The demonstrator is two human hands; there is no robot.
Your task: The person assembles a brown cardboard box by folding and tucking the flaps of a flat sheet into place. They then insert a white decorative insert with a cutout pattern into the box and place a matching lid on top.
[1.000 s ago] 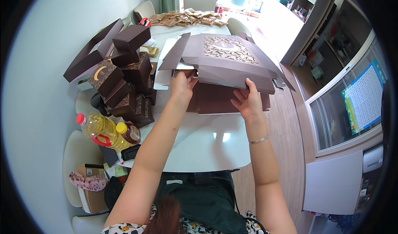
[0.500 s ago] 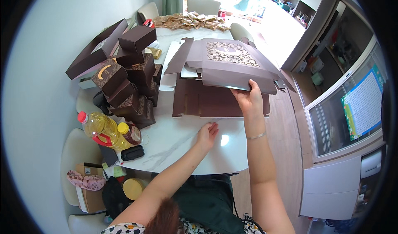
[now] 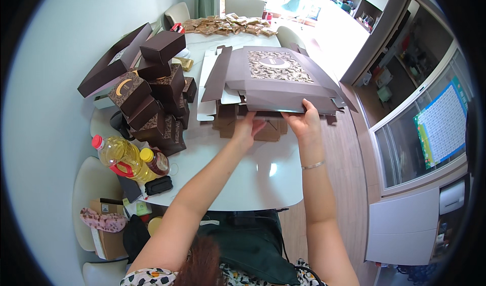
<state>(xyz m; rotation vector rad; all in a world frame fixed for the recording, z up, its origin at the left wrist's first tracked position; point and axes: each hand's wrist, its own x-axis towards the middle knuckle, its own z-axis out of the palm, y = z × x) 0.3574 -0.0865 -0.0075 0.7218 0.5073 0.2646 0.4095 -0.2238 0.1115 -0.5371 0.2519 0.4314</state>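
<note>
A stack of flattened dark brown gift boxes (image 3: 283, 101) with a gold-patterned top panel lies across the table, its near edge raised. My right hand (image 3: 305, 124) pinches that edge, thumb on top and fingers below. Beside it, my left hand (image 3: 245, 131) is at the same edge, thumb side against it and the other fingers partly spread underneath. Below the raised edge, plain brown cardboard pieces (image 3: 263, 133) show on the white marbled table (image 3: 228, 179). White flaps (image 3: 206, 91) stick out on the stack's left side.
To the left stand piled brown boxes (image 3: 147, 101), an oil bottle (image 3: 121, 157), a yellow-capped jar (image 3: 156, 160) and a black case (image 3: 158, 185). Small gold packets (image 3: 228, 24) are heaped at the far end. Pale chairs (image 3: 93, 189) line the wall.
My left hand has moved forward from over the table to the stack's near edge. The dark brown panel beneath is no longer in sight, and plain cardboard pieces show there instead.
</note>
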